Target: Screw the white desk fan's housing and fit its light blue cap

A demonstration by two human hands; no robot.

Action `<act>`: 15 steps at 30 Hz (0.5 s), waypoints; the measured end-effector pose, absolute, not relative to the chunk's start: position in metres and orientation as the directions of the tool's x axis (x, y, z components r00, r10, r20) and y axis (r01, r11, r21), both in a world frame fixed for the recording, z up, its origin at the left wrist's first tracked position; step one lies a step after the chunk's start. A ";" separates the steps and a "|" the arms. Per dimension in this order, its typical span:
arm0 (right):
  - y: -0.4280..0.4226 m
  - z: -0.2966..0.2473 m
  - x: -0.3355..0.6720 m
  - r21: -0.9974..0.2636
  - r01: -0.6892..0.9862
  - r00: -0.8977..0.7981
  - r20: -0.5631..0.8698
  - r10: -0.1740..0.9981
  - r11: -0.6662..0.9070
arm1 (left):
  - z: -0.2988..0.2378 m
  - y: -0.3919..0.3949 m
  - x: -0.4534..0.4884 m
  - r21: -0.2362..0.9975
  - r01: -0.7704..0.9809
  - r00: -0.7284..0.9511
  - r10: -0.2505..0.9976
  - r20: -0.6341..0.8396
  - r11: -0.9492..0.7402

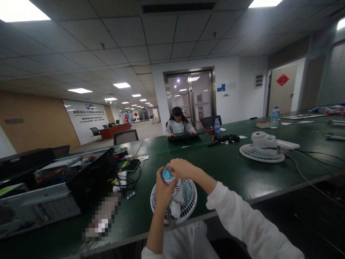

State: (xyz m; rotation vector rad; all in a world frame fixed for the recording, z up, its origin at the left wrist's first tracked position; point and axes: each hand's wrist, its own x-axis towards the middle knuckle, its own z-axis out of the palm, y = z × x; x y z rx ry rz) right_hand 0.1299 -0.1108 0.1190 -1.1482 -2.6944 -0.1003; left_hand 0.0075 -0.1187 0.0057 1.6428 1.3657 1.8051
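Observation:
A small white fan (185, 201) with a round grille lies face down at the near edge of the green table (231, 172). My left hand (164, 190) is wrapped round the fan's motor housing, which has a blue cap (167, 174) on top. My right hand (181, 168) reaches over from the right, and its fingers pinch at the blue cap. Both sleeves are white.
An open computer case (54, 187) with loose cables stands at the left. A second white fan (262, 147) lies face down further right, with a cable trailing off. Across the table a person (179, 126) sits at a keyboard; water bottles (274, 118) stand beyond.

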 end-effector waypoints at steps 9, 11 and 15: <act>-0.103 0.124 0.133 0.077 0.689 -0.719 0.189 0.668 0.720 | 0.007 -0.120 0.014 0.805 0.381 -0.269 0.779 0.567 -0.455; -0.103 0.117 0.132 0.061 0.708 -0.697 0.222 0.682 0.704 | 0.007 -0.120 0.017 0.796 0.390 -0.274 0.767 0.580 -0.462; -0.107 0.096 0.123 -0.005 0.789 -0.575 0.348 0.741 0.614 | -0.005 -0.121 0.012 0.818 0.328 -0.321 0.759 0.566 -0.472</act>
